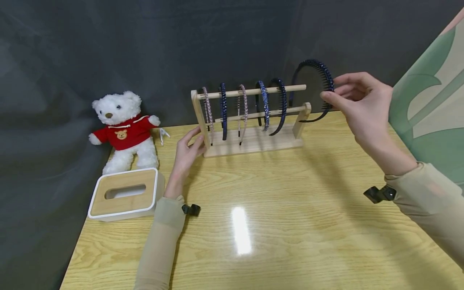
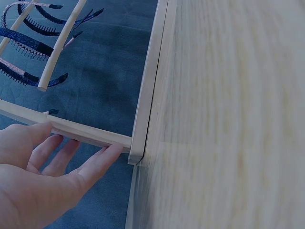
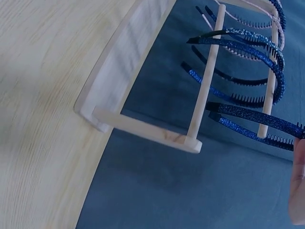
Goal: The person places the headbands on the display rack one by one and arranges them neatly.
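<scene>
At the right, my right hand [image 1: 366, 100] pinches a dark blue toothed headband [image 1: 320, 68] by its side between thumb and fingers. The headband stands off the table by the upper rod's free end [image 3: 263, 131], which overlaps its loop in the right wrist view. My left hand [image 1: 186, 153] touches the left upright [image 2: 81, 132] of a wooden headband rack [image 1: 253, 149] with extended fingertips, low near the base. On the upper rod hang two pink headbands [image 1: 243, 100], a dark blue one [image 1: 223, 108], a glittery blue one [image 1: 266, 108] and another dark blue one [image 1: 282, 104].
A white teddy bear [image 1: 125, 117] in a red sweater sits left of the rack. In front of it is a tissue box [image 1: 123, 193] with a wooden top. Dark cloth [image 1: 232, 40] hangs behind the table [image 1: 282, 209], and a green patterned panel [image 1: 431, 100] stands at the right.
</scene>
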Action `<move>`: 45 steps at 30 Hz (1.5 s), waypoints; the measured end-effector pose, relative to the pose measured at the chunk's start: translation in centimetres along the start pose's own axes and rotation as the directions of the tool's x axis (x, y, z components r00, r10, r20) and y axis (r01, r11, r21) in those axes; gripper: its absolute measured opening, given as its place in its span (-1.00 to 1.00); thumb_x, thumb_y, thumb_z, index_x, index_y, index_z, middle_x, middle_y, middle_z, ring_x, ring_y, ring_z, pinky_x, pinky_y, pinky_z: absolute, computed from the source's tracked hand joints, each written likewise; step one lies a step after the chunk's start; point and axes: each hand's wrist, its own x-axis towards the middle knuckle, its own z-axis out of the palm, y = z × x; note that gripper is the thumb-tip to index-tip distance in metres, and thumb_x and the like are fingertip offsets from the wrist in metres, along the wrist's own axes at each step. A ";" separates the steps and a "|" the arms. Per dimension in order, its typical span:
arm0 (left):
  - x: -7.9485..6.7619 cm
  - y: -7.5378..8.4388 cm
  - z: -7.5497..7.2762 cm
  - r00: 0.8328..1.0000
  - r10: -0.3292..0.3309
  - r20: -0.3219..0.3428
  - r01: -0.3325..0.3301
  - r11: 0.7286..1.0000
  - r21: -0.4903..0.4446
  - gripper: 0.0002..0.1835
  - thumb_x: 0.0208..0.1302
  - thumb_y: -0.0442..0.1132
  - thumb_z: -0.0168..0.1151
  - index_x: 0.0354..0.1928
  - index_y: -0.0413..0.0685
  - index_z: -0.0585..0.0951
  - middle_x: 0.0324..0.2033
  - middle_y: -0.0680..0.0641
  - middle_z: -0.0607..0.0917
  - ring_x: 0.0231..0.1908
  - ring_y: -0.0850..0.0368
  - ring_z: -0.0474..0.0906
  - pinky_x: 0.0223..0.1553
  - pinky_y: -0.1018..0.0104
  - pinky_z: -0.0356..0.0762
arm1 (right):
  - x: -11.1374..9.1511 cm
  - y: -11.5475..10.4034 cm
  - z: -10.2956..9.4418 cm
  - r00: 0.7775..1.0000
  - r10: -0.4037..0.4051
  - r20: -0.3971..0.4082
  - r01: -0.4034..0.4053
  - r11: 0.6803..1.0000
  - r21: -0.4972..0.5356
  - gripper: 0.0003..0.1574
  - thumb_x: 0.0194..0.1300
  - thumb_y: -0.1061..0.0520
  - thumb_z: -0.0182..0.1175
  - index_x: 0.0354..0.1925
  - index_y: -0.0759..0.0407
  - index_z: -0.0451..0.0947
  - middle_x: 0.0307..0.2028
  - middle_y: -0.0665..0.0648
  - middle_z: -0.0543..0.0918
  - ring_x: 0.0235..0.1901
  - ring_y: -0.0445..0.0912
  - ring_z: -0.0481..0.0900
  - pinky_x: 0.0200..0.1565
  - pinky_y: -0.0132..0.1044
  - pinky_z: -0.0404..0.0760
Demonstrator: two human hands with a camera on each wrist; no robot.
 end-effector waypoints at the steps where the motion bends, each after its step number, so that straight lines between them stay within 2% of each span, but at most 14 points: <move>1: 0.0 0.0 0.0 1.000 -0.001 -0.002 0.001 1.000 0.002 -0.51 0.67 -0.32 0.13 0.53 -0.24 0.45 0.49 -0.23 0.44 0.30 -0.35 0.56 0.32 -0.16 0.62 | 0.0 0.0 0.2 1.000 -0.002 0.003 0.002 1.000 -0.004 -0.62 0.20 0.34 0.59 -0.01 0.38 0.77 -0.42 -0.04 0.76 -0.44 -0.21 0.67 -0.29 -0.46 0.67; 6: 0.0 0.1 0.2 1.000 -0.005 -0.009 0.005 1.000 -0.004 -0.52 0.66 -0.34 0.14 0.53 -0.25 0.46 0.49 -0.25 0.45 0.30 -0.36 0.56 0.31 -0.17 0.62 | 0.2 0.0 1.2 1.000 -0.015 0.023 0.016 0.999 -0.046 -0.64 0.23 0.31 0.59 0.00 0.33 0.78 -0.41 -0.06 0.75 -0.42 -0.21 0.67 -0.27 -0.48 0.71; 11: 0.1 0.0 0.2 1.000 -0.009 -0.013 0.009 1.000 -0.008 -0.52 0.67 -0.33 0.14 0.53 -0.24 0.46 0.49 -0.23 0.45 0.31 -0.34 0.56 0.31 -0.14 0.63 | 0.3 0.5 2.0 0.998 -0.025 0.054 0.028 0.999 -0.038 -0.66 0.23 0.34 0.57 -0.01 0.32 0.77 -0.41 -0.05 0.75 -0.45 -0.21 0.68 -0.27 -0.51 0.76; 15: 0.1 0.0 0.3 1.000 -0.004 -0.012 0.004 1.000 -0.008 -0.51 0.66 -0.34 0.14 0.53 -0.24 0.46 0.49 -0.23 0.44 0.31 -0.34 0.56 0.31 -0.13 0.64 | 0.3 0.9 2.7 0.997 -0.023 0.070 0.028 0.997 -0.067 -0.66 0.22 0.34 0.58 -0.03 0.25 0.77 -0.41 -0.11 0.74 -0.43 -0.25 0.68 -0.27 -0.55 0.72; 23: 0.1 0.1 0.3 1.000 -0.006 -0.004 0.006 1.000 -0.011 -0.51 0.67 -0.32 0.14 0.53 -0.24 0.45 0.50 -0.23 0.43 0.32 -0.35 0.55 0.31 -0.12 0.63 | 0.1 1.8 3.9 0.996 -0.010 0.086 0.023 0.988 -0.150 -0.64 0.24 0.27 0.60 -0.01 0.26 0.76 -0.40 -0.20 0.71 -0.39 -0.27 0.65 -0.24 -0.57 0.66; 35: 0.2 0.1 0.6 1.000 -0.012 0.000 0.012 1.000 -0.013 -0.51 0.66 -0.32 0.15 0.54 -0.23 0.45 0.50 -0.22 0.43 0.31 -0.36 0.56 0.30 -0.11 0.64 | -0.4 2.8 4.5 0.991 0.029 0.131 -0.008 0.987 -0.158 -0.56 0.28 0.24 0.58 0.08 0.23 0.70 -0.35 -0.15 0.70 -0.37 -0.25 0.66 -0.23 -0.57 0.68; 45: 0.2 0.1 0.5 1.000 -0.025 -0.010 0.025 1.000 -0.008 -0.53 0.67 -0.32 0.14 0.52 -0.23 0.48 0.47 -0.24 0.47 0.28 -0.34 0.58 0.31 -0.10 0.65 | -0.9 2.6 4.8 0.989 0.002 0.147 0.024 0.984 -0.176 -0.55 0.36 0.19 0.53 0.13 0.24 0.62 -0.28 -0.11 0.68 -0.36 -0.27 0.67 -0.23 -0.58 0.69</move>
